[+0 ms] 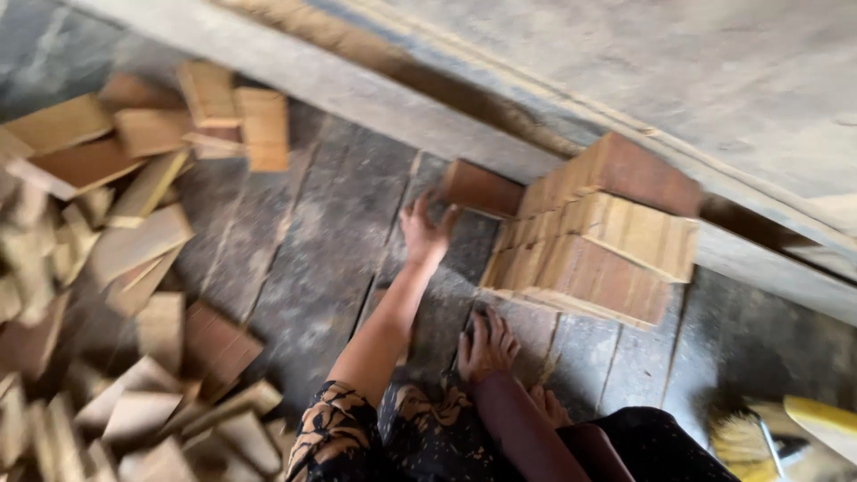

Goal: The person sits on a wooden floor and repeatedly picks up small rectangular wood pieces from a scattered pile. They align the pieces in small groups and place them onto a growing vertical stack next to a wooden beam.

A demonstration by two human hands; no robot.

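My left hand (426, 232) reaches forward over the dark plank floor and grips the near end of a reddish-brown wooden block (484, 188). That block lies against the left side of a neat stack of wooden blocks (600, 234), three layers high, standing by a long grey timber beam (357, 85). My bare foot (486, 344) rests on the floor just in front of the stack, with the second foot (549, 406) behind it. My right hand is out of sight.
A loose heap of pale wooden blocks (107, 268) covers the left side, from top left down to the bottom edge. A broom with a yellow handle (777, 433) lies at the bottom right. Dark floor planks (312, 241) run between heap and stack.
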